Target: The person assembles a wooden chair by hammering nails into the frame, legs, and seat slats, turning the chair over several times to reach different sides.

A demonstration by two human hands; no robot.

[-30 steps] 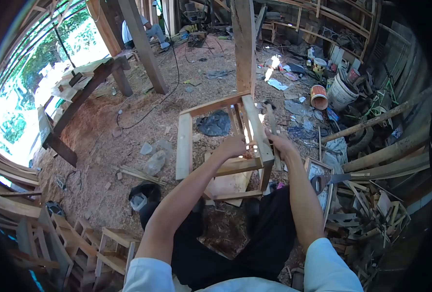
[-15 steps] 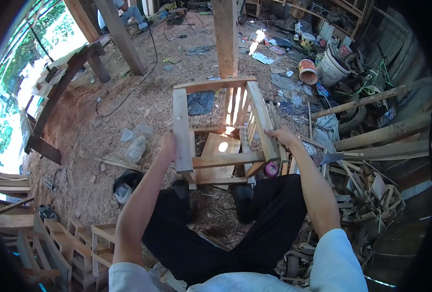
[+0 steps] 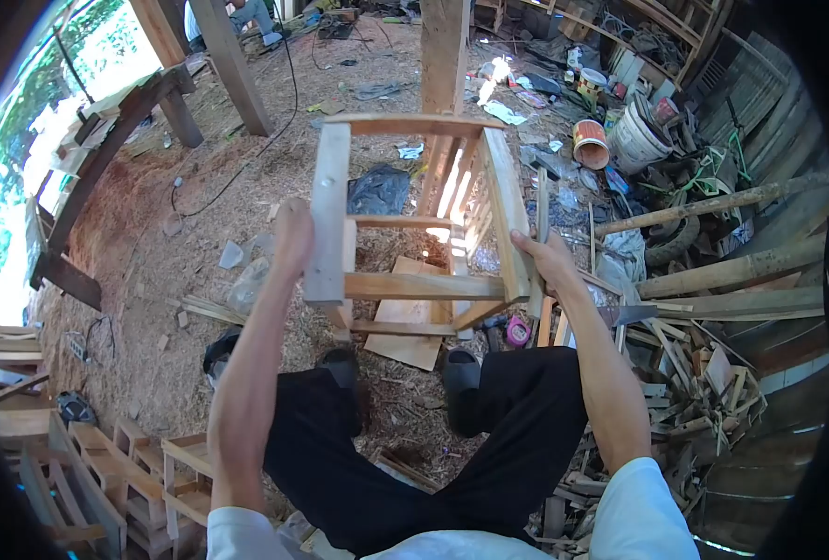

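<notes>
A small wooden chair frame (image 3: 424, 287) with slats along one side is held up in front of my knees. My left hand (image 3: 293, 238) is closed around its left rail, the fingertips hidden behind the wood. On the opposite side my right hand (image 3: 549, 259) grips the right post, thumb on the near face. Below the frame a flat board (image 3: 407, 322) lies on the ground between my feet. A pink roll-shaped item, perhaps a tape measure (image 3: 518, 331), sits close to my right knee. The blade of a saw (image 3: 631, 315) shows beyond my right forearm.
Scrap wood (image 3: 703, 373) is heaped at my right, below long poles (image 3: 731, 261). Buckets (image 3: 638, 135) stand farther back. An upright post (image 3: 443, 65) rises ahead. More wooden frames (image 3: 134, 467) are stacked at lower left. A cable (image 3: 293, 103) crosses the shavings. Another person (image 3: 246, 19) sits far back.
Both hands have lifted the chair frame upward and slightly left, away from my lap. More of the board and my feet now shows beneath it.
</notes>
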